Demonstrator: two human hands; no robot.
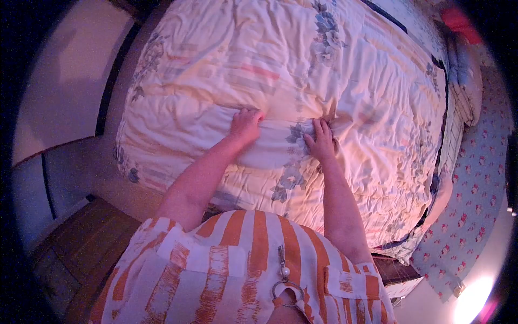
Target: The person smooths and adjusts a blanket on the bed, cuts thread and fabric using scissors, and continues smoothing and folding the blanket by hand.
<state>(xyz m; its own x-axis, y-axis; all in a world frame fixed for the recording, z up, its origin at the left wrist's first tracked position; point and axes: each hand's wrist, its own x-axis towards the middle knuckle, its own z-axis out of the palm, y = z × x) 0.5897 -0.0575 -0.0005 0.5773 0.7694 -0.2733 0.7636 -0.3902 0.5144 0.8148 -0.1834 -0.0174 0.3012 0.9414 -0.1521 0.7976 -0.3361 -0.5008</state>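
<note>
A puffy, light quilt (pixel 216 75) with grey-blue flower bands and faint coloured stripes lies spread over the bed, wrinkled all over. My left hand (pixel 246 127) is closed on a fold of it near the middle, knuckles up. A little to the right, my right hand (pixel 322 141) has its fingers hooked over the same fold, beside a dark flower print. Between the two hands the fabric runs fairly straight and taut. Creases gather just past my right fingertips. The fingertips of both hands are partly hidden in the cloth.
A brown wooden piece of furniture (pixel 75 243) stands at the lower left, below a pale panel (pixel 70 86) with a dark edge. Folded bedding (pixel 465 81) lies along the right side, by a blue floral surface (pixel 464 200). A bright lamp (pixel 474 302) glows at the lower right.
</note>
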